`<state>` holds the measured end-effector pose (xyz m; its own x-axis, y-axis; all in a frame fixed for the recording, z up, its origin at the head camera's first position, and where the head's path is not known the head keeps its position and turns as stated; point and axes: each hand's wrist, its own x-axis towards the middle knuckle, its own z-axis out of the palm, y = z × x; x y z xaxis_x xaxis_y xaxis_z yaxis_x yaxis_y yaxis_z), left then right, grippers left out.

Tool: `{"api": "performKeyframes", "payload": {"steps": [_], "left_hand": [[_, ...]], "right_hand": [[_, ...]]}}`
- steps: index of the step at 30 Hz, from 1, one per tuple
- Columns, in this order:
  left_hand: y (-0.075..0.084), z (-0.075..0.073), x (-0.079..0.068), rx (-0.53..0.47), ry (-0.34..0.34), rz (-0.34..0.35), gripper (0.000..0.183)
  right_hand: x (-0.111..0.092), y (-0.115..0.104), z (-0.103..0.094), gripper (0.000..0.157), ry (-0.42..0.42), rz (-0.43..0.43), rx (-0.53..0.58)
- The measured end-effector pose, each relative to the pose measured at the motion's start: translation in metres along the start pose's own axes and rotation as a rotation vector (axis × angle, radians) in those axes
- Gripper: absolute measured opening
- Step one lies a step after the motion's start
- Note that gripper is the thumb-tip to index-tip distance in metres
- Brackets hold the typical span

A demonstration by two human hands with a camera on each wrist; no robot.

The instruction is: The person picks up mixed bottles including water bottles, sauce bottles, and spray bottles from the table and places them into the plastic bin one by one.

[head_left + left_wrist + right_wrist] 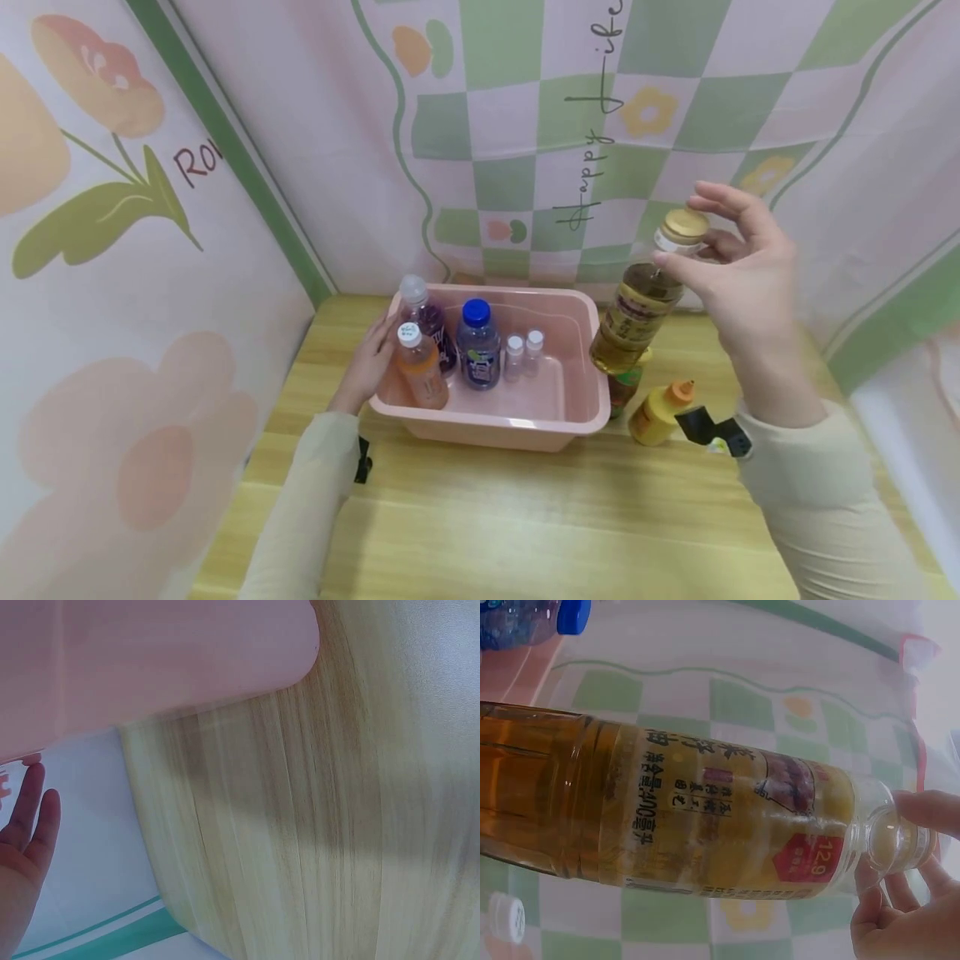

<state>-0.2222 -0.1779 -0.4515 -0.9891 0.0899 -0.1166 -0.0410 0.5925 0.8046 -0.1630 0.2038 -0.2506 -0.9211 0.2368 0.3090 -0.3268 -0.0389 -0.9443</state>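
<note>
My right hand pinches the neck of a cooking oil bottle with a gold cap, tilted beside the right rim of a pink plastic basin. Golden oil and a printed label show on the oil bottle in the right wrist view. My left hand touches the basin's left rim, its fingers extended. Inside the basin stand an orange drink bottle, a purple drink bottle, a blue-capped bottle and two small clear white-capped bottles.
Right of the basin, a yellow squeeze bottle with an orange nozzle stands on the wooden table. A dark bottle with a green label is partly hidden behind the oil bottle. Patterned curtains hang behind and at the sides.
</note>
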Motion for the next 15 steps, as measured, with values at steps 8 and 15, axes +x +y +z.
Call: {"api": "performKeyframes", "payload": {"steps": [8,15], "left_hand": [[-0.002,0.000,0.002,-0.010,0.004,0.008,0.050],[-0.003,0.000,0.002,-0.021,0.002,0.009,0.050]], "right_hand": [[-0.007,0.011,0.023,0.064,-0.073,-0.033,-0.180],[-0.014,0.023,0.044,0.064,-0.149,-0.017,-0.385]]}}
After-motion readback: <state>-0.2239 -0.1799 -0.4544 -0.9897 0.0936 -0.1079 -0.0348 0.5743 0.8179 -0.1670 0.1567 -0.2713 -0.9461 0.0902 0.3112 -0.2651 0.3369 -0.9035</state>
